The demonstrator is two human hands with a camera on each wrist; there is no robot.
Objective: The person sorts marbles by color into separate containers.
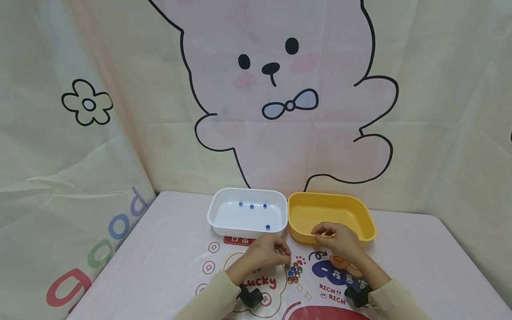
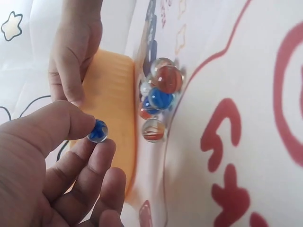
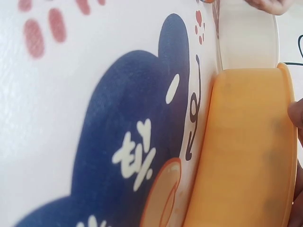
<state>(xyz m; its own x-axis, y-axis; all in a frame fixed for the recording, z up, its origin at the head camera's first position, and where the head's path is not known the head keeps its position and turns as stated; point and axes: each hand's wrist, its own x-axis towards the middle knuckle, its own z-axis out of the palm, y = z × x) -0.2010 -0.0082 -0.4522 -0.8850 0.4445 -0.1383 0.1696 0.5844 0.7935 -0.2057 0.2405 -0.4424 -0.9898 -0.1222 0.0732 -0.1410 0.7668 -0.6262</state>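
Observation:
My left hand (image 1: 267,251) pinches a blue marble (image 2: 98,131) between thumb and fingertips, just above the tabletop. Beside it lies a small cluster of glass marbles (image 1: 295,272), some blue and some orange-brown. My right hand (image 1: 340,239) is over the near rim of the yellow tray (image 1: 294,222), its thumb and fingers curved toward each other. Whether anything is between those fingertips is hidden; the right wrist view catches only part of the fingers (image 3: 296,113) at the tray's rim. Several blue marbles (image 1: 252,206) lie apart in the white tray (image 1: 216,222).
The two trays stand side by side toward the back of the table. A printed cloth (image 1: 172,249) with red words and drawings covers the table. Behind hangs a curtain (image 1: 440,133) with a bear drawing. A dark band (image 1: 250,297) is on each wrist.

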